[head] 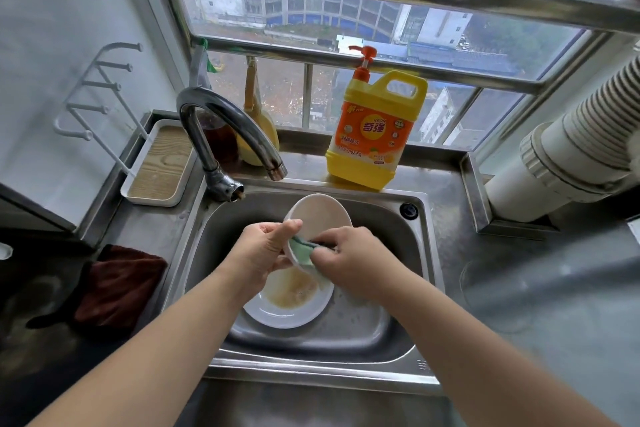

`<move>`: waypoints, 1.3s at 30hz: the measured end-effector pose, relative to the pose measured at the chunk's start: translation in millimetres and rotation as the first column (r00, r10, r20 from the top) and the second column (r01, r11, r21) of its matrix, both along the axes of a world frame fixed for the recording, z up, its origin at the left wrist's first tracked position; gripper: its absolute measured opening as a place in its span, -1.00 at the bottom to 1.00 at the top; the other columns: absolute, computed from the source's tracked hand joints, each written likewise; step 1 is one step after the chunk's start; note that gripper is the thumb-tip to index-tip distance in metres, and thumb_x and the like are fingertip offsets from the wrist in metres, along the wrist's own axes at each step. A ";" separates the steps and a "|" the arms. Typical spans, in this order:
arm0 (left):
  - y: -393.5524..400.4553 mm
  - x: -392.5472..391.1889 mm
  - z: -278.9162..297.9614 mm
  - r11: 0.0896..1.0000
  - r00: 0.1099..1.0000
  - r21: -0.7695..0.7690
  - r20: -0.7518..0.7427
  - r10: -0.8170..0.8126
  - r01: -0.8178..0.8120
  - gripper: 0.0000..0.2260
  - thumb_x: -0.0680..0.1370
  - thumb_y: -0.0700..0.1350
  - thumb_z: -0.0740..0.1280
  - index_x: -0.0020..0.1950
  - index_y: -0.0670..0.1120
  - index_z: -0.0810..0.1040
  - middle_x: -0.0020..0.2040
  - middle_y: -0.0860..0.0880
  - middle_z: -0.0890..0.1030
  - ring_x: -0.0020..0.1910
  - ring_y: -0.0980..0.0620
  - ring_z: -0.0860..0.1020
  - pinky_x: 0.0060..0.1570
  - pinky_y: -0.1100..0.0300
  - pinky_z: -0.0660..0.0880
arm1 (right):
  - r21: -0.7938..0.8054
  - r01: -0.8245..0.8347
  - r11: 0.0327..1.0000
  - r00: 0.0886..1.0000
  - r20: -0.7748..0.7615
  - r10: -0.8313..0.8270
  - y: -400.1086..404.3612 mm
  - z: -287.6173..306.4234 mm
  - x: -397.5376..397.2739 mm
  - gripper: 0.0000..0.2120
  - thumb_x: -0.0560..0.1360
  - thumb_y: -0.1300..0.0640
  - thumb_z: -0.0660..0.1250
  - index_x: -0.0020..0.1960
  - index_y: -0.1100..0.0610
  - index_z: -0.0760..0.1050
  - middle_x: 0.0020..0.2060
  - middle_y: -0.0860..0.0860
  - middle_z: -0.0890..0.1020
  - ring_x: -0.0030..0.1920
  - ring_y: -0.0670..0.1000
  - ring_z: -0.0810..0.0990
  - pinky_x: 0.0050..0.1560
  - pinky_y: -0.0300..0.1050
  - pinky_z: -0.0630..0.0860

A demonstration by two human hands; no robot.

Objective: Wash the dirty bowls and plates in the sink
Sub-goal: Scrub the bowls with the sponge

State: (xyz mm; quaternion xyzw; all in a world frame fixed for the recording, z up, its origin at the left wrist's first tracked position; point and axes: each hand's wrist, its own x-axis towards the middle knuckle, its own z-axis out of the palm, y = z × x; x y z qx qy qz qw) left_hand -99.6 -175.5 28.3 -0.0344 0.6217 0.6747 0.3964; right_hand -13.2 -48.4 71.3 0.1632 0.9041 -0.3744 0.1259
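Over the steel sink [398, 218] my left hand [263, 250] grips a white bowl [320, 215] by its near rim, tilted so its inside faces me. My right hand [349, 260] presses a green cloth [303, 248] against the bowl's rim. Below them a white plate [287, 308] smeared with brown food residue lies on the sink floor, partly hidden by my left wrist.
A curved chrome faucet [225, 128] rises at the sink's back left, with no water running. A yellow dish soap bottle [375, 125] stands on the ledge behind. A white tray [159, 166] sits at left, a dark red cloth [121, 284] on the left counter, a white duct [571, 149] at right.
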 end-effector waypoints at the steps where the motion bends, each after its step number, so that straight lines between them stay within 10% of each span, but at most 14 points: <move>1: 0.4 2.5 -2.2 1.000 1.000 0.003 0.002 0.016 -0.016 -0.83 0.54 -0.14 0.32 -0.16 -0.23 0.57 -0.31 -0.12 0.61 -0.40 0.05 0.59 -0.38 0.23 0.57 | -0.134 0.084 0.987 0.996 0.015 -0.083 -0.5 -1.0 -0.8 -0.71 0.42 -0.02 0.19 -0.05 0.02 0.65 -0.23 0.00 0.66 -0.18 0.02 0.60 -0.18 -0.15 0.55; 8: 0.5 1.5 3.0 0.995 0.995 0.008 0.003 0.097 -0.097 -0.76 0.50 -0.02 0.39 -0.14 -0.21 0.53 -0.38 -0.06 0.59 -0.42 0.08 0.57 -0.40 0.26 0.56 | -0.301 0.041 0.953 0.999 -0.020 -0.049 1.8 -8.5 8.0 -0.70 0.48 0.10 0.25 0.15 -0.05 0.62 -0.13 -0.13 0.63 -0.15 -0.18 0.56 -0.11 -0.29 0.49; 12: -5.1 -7.7 5.1 0.996 0.997 -0.070 0.059 0.056 -0.052 -0.79 0.53 -0.02 0.32 -0.10 -0.17 0.56 -0.30 -0.06 0.62 -0.40 0.10 0.60 -0.37 0.21 0.59 | 0.344 -0.355 0.869 0.919 -0.046 0.393 33.8 -9.7 9.6 -0.63 0.48 0.03 0.32 0.27 -0.15 0.52 0.22 -0.19 0.53 0.09 0.00 0.44 0.18 -0.04 0.41; 16: -3.6 -8.0 9.6 0.995 0.991 -0.089 0.131 -0.042 0.054 -0.78 0.53 0.00 0.31 -0.06 -0.15 0.57 -0.28 -0.07 0.64 -0.33 0.05 0.62 -0.40 0.20 0.59 | 0.510 -0.382 0.770 0.834 -0.170 0.526 52.1 -2.8 -4.8 -0.62 0.44 0.08 0.28 0.24 -0.10 0.55 0.22 -0.14 0.56 0.24 0.11 0.39 0.29 0.10 0.28; 25: -3.4 -8.6 3.3 1.000 0.996 0.000 0.087 0.002 -0.002 -0.74 0.44 -0.03 0.38 -0.07 -0.23 0.59 -0.29 -0.10 0.66 -0.36 0.05 0.64 -0.35 0.20 0.60 | 0.316 -0.204 0.927 0.960 -0.120 0.253 25.2 -12.0 2.5 -0.63 0.50 0.08 0.25 0.30 -0.06 0.52 0.21 -0.11 0.59 -0.01 -0.04 0.49 0.07 -0.23 0.35; 29: 3.1 3.5 -6.8 0.994 0.990 -0.002 0.086 0.109 -0.110 -0.80 0.51 -0.10 0.36 -0.09 -0.26 0.57 -0.31 -0.12 0.64 -0.41 0.05 0.61 -0.42 0.23 0.57 | -0.142 0.100 0.985 0.995 0.030 -0.096 2.3 -7.8 8.4 -0.73 0.48 0.11 0.21 0.03 0.03 0.66 -0.34 -0.05 0.61 -0.38 -0.11 0.49 -0.33 -0.27 0.43; 33: 10.8 12.8 -10.3 0.993 0.991 0.012 0.056 0.120 -0.120 -0.77 0.53 -0.05 0.34 -0.07 -0.24 0.56 -0.26 -0.11 0.61 -0.37 0.07 0.60 -0.35 0.24 0.57 | -0.313 0.279 0.908 0.960 0.076 -0.269 -3.3 -10.5 -1.6 -0.70 0.48 0.08 0.18 -0.38 -0.01 0.55 -0.42 -0.03 0.52 -0.32 -0.02 0.47 -0.23 -0.14 0.42; 39: 5.9 -2.7 0.0 0.989 0.987 -0.050 0.070 0.146 -0.143 -0.76 0.53 -0.01 0.33 -0.07 -0.20 0.56 -0.23 -0.11 0.61 -0.35 0.05 0.60 -0.39 0.22 0.58 | -0.127 -0.071 0.989 0.997 -0.022 0.069 18.7 -12.7 13.4 -0.65 0.47 0.12 0.32 0.23 -0.07 0.57 0.07 -0.16 0.58 0.01 -0.15 0.54 0.09 -0.22 0.51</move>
